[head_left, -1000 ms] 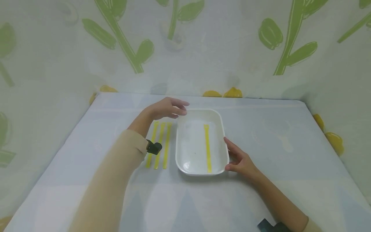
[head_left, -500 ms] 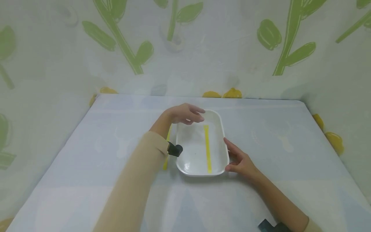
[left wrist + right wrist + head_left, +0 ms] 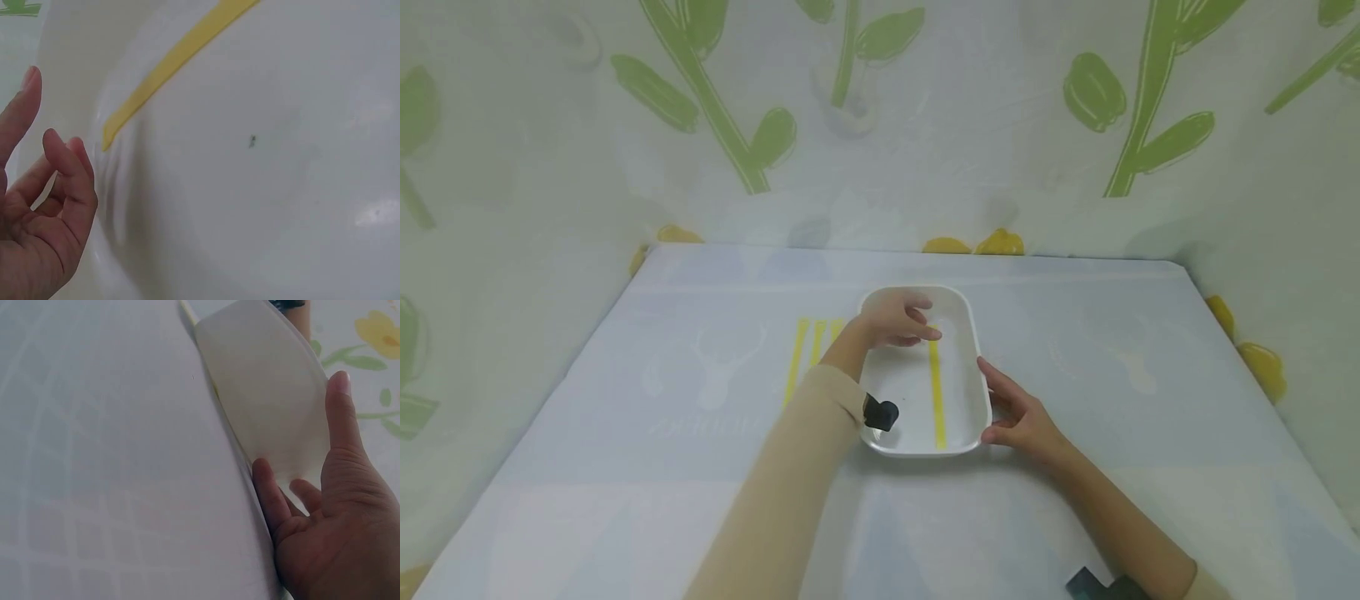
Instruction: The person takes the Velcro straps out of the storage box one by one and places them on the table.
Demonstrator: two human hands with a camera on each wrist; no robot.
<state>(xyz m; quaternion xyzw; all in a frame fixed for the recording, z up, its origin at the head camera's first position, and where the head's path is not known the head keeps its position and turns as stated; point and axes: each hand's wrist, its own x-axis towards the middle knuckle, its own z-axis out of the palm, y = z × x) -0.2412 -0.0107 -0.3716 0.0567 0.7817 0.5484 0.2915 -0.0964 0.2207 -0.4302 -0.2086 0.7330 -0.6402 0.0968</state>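
A white rectangular tray (image 3: 966,375) stands on the table, with one flat yellow strip (image 3: 937,387) lying lengthwise inside it. Over the tray's far left part hovers my left hand (image 3: 891,319), its fingers loosely bent and holding nothing. In the left wrist view those fingertips are close to the near end of the yellow strip (image 3: 165,69). My right hand (image 3: 1028,425) touches the tray's right side, thumb and fingers spread along it. The right wrist view shows this hand (image 3: 344,512) against the outer wall of the tray (image 3: 269,387).
Left of the tray, three more yellow strips (image 3: 796,358) lie side by side on the pale patterned table cloth (image 3: 700,450), partly hidden by my left forearm. A black device (image 3: 880,412) sits on my left wrist above the tray. A leaf-patterned curtain (image 3: 940,125) rises behind the table.
My left hand has moved right from beside the tray's far left corner to over its inside, then slightly nearer. The right hand, the tray and the strip in it have stayed put.
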